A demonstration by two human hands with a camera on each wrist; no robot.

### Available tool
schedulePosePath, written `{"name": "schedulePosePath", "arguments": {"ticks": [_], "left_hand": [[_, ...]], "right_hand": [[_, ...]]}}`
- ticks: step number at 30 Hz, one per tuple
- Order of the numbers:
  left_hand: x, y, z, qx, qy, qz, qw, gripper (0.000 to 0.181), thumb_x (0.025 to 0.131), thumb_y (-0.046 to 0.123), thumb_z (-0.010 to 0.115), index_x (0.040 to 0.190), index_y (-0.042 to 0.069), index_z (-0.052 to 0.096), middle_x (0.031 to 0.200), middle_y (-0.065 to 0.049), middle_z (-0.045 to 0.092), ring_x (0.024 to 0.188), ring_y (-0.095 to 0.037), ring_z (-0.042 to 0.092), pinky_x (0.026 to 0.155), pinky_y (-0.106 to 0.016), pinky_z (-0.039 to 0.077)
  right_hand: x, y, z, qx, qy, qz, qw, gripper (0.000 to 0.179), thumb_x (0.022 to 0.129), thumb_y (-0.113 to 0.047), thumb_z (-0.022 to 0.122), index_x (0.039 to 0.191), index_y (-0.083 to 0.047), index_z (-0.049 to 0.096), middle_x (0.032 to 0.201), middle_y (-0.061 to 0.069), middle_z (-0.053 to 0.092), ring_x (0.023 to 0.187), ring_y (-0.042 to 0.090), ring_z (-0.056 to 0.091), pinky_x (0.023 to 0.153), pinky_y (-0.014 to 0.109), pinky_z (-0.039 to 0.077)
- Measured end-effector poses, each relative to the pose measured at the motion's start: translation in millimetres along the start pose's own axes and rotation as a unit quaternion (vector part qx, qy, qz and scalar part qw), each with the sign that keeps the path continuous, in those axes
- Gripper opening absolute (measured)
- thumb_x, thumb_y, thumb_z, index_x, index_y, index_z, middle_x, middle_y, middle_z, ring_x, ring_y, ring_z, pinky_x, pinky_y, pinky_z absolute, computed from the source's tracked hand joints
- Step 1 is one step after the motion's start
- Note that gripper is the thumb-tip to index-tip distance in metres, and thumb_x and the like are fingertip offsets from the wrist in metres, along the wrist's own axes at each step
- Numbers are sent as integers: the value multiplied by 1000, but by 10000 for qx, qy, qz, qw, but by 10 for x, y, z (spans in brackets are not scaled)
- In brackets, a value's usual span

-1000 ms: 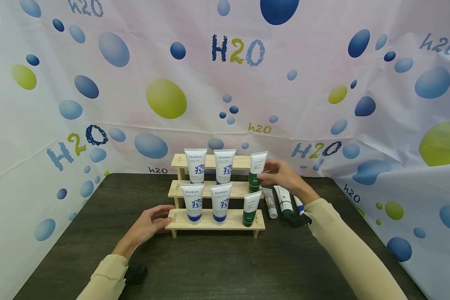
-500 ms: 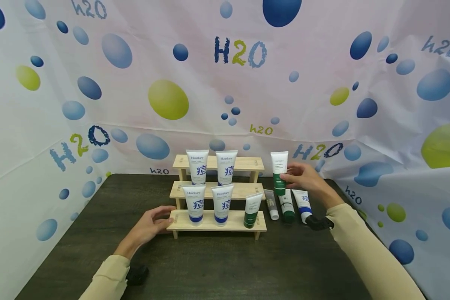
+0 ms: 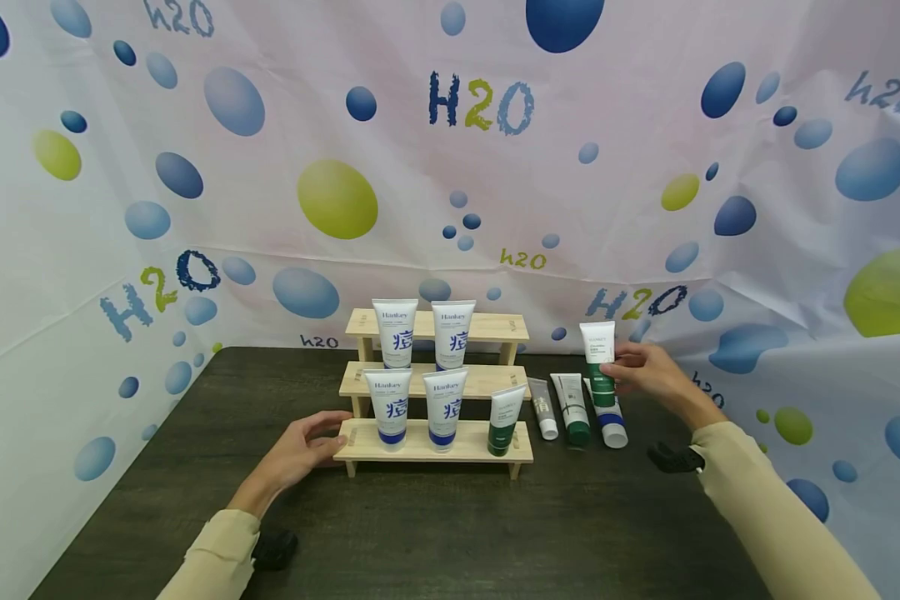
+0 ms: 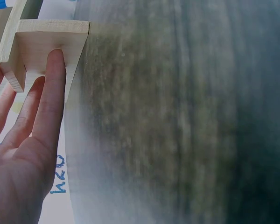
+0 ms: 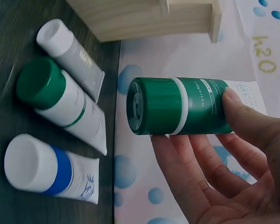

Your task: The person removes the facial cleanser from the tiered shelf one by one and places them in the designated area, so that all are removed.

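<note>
My right hand (image 3: 648,375) pinches an upright white-and-green cream tube (image 3: 597,340) at the far right; its green cap points down in the head view. That tube overlaps a white-and-blue tube (image 3: 612,425) lying on the table. The right wrist view shows the thumb on the held tube (image 5: 203,105) and fingers along its other side. At the left end of a three-tier wooden display stand (image 3: 471,437), my left hand (image 3: 292,457) holds the lowest step. The left wrist view has its fingers (image 4: 51,98) against the stand's bare wood.
White-and-blue tubes (image 3: 388,408) stand in pairs on the lowest and middle tiers. A smaller green-capped tube (image 3: 504,417) stands at the lowest tier's right. Beside the stand lie a grey tube (image 3: 542,408) and a white tube with green cap (image 3: 572,408). A printed curtain (image 3: 495,192) hangs behind.
My right hand has carried the green-and-white tube off the middle tier and rightward, over the lying tubes. My left hand stays at the stand.
</note>
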State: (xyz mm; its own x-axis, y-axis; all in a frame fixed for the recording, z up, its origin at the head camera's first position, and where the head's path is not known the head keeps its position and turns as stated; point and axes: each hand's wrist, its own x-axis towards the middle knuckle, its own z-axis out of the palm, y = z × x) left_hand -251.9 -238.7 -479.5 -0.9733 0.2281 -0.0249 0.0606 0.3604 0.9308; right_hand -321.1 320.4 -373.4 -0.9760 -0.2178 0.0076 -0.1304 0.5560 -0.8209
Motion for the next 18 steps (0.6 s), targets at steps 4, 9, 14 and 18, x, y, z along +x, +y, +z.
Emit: {"name": "schedulePosePath", "arguments": {"ticks": [4, 9, 14, 18], "left_hand": [[-1, -5, 2, 12, 13, -3, 10000, 59, 101, 28, 68, 150, 1, 49, 153, -31, 46, 126, -37, 63, 93, -44, 62], [1, -3, 2, 4, -12, 25, 10000, 59, 101, 28, 68, 150, 1, 48, 153, -32, 46, 126, -38, 63, 92, -43, 63], [-4, 5, -12, 1, -11, -17, 10000, 60, 101, 29, 68, 150, 2, 48, 153, -31, 46, 128, -39, 62, 91, -42, 63], [-2, 11, -11, -4, -31, -35, 10000, 59, 101, 28, 68, 150, 1, 48, 153, -31, 46, 129, -39, 61, 92, -42, 63]], "right_hand": [[-39, 102, -53, 40, 46, 76, 10000, 57, 102, -22, 66, 140, 16, 45, 122, 29, 68, 97, 20, 71, 84, 44, 64], [-92, 245, -118, 23, 139, 354, 9993, 63, 103, -24, 66, 142, 17, 41, 127, 37, 62, 97, 24, 74, 84, 45, 65], [-112, 336, -163, -111, 181, 635, 9978, 70, 103, -27, 66, 145, 19, 35, 138, 45, 51, 99, 27, 74, 89, 51, 63], [-131, 409, -207, -225, 212, 716, 9970, 65, 103, -26, 65, 141, 20, 39, 136, 44, 52, 99, 28, 73, 88, 50, 64]]}}
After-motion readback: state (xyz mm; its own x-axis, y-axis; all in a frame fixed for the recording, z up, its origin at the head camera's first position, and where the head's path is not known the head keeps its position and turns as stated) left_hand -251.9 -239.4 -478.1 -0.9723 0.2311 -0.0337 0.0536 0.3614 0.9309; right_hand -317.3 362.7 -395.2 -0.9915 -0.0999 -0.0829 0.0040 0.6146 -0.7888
